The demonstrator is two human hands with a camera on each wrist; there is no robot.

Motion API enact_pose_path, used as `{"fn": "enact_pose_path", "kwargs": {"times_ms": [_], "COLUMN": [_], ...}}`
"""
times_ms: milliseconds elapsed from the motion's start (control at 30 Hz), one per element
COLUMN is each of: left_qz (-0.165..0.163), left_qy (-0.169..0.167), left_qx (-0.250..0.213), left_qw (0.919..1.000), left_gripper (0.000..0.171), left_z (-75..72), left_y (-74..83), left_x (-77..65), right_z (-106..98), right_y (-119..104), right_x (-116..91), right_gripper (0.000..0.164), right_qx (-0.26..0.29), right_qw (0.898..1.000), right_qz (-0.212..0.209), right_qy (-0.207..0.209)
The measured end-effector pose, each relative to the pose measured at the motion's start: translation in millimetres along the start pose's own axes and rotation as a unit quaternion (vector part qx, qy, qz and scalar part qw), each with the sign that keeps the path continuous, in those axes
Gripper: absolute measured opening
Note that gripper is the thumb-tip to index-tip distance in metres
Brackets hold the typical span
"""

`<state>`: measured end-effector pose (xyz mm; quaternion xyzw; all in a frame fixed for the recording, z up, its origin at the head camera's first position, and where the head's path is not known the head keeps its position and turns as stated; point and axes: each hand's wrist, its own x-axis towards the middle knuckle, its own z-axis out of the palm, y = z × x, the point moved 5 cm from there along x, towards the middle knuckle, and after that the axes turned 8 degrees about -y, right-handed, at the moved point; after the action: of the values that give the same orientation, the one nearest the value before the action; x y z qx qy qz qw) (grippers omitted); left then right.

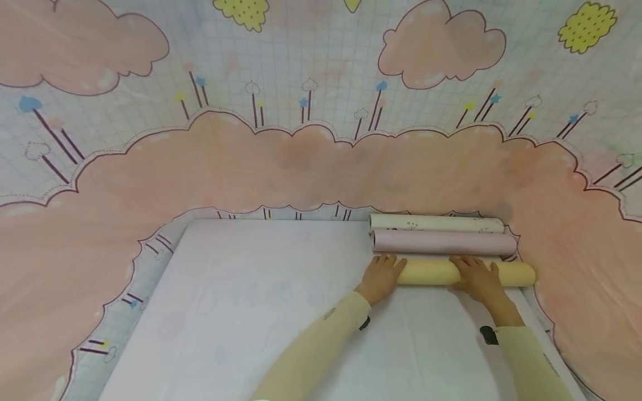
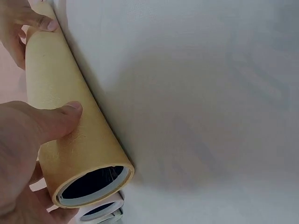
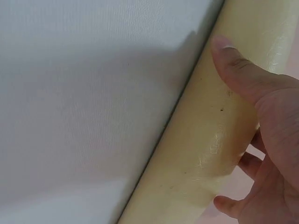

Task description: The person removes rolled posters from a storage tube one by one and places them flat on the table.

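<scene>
Yellow roll [image 1: 428, 273], left hand [image 1: 380, 278] gripping near its end, right hand [image 1: 477, 279] gripping further along, and uneven pressure could skew it into the pink roll [image 1: 443, 243] beyond!

A: What lies at the far right of the table [image 1: 241, 301]?
B: Rear roll [image 1: 436, 223]; middle roll [image 1: 443, 243] just before it; front roll [image 1: 426, 273] before both.
A: And on the front roll?
B: Left hand [image 1: 379, 279] at its left end; right hand [image 1: 478, 281] farther right, short of the opposite end.

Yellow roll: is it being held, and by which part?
Yes, the yellow roll is held: left grip near its open left end, right grip around or just right of its middle.
</scene>
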<state>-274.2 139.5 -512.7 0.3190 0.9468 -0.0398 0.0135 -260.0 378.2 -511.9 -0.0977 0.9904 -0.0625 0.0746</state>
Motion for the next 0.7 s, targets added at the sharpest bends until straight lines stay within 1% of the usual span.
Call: {"fn": "enact_pose_path", "kwargs": {"times_ms": [167,300,467,600,700], "left_qz": [0.0,0.009,0.019,0.025,0.028], "left_qy": [-0.003,0.008,0.04,0.063,0.077], "left_qx": [-0.001,0.002,0.002,0.006,0.009], "left_qw": [1.0,0.9999,0.999,0.9977,0.9966], "left_gripper": [0.045,0.046,0.047,0.049,0.051], "left_z": [-0.9,-2.1,-8.8,-10.0,-9.9], "left_y": [-4.6,-9.8,-18.5,-25.8,-30.7], "left_x": [-6.8,-14.5,-26.7,-36.4,-43.4], "right_z": [-3.7,-5.0,-10.4,-15.1,-16.3], "right_y": [-8.6,-15.9,-26.0,-36.6,-44.5], "right_x": [-6.3,-10.7,-14.4,-16.4,-17.3], "right_gripper": [0.074,0.076,0.074,0.073,0.073], "right_qx": [0.0,-0.011,-0.011,0.001,0.0], "right_qw": [1.0,1.0,0.999,0.999,0.999], "right_qz": [-0.008,-0.007,-0.008,-0.013,-0.013], "right_qy": [0.012,0.025,0.04,0.046,0.05]}}
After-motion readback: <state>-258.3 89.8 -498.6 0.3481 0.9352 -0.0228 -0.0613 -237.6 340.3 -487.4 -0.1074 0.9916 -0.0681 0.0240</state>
